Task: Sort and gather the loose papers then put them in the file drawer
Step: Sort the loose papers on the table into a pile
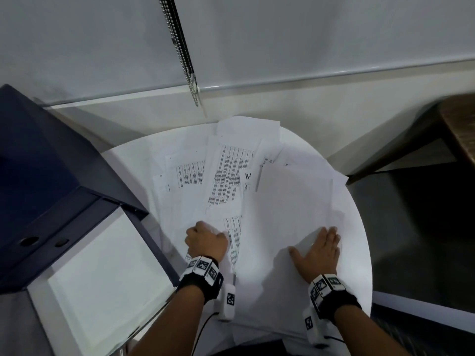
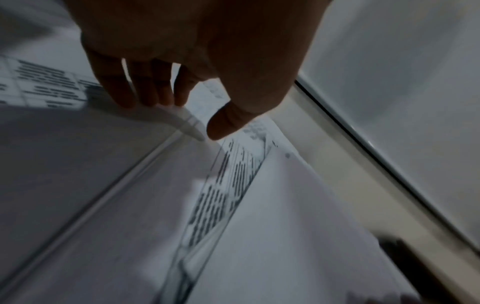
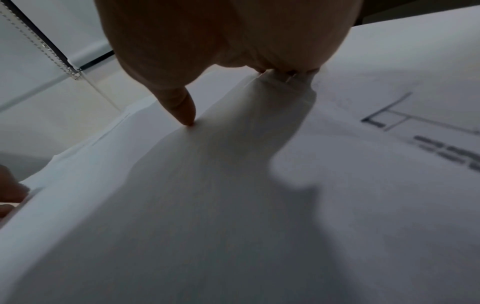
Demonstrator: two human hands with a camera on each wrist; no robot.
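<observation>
Right hand (image 1: pixel 317 253) pressed flat, fingers together, on blank sheet (image 1: pixel 288 217); left hand (image 1: pixel 205 241), beside it, fingers curled pinching printed sheets (image 2: pixel 179 117); slide inward slowly, square edges.

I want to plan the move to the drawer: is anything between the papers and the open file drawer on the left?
Nothing visible. The papers lie on the round table, and the open drawer sits directly beside it, top unobstructed.
</observation>
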